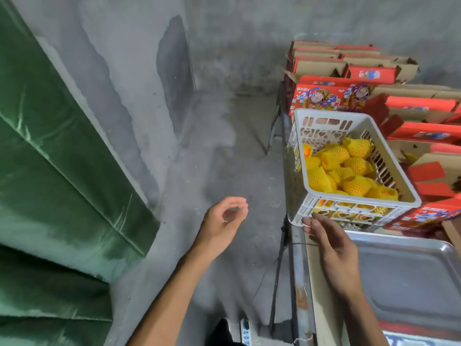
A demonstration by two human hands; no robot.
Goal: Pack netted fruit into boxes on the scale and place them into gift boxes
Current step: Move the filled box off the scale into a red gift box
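Note:
A white plastic crate [324,116] stands on the right, holding several fruits in yellow foam nets [349,171]. My right hand [331,248] reaches to the crate's near lower corner, fingers fairly straight, fingertips at its wall. My left hand [224,221] hovers over the concrete floor left of the crate, fingers loosely curled and holding nothing. The scale's steel pan [409,278] lies just in front of the crate. Red gift boxes [326,94] with cartoon prints stand behind and to the right of the crate.
A green velvet curtain [57,176] hangs along the left. Grey concrete floor [224,146] and wall fill the middle. A white power strip [245,332] lies on the floor near the bottom. A dark metal table leg [279,270] stands beside the scale.

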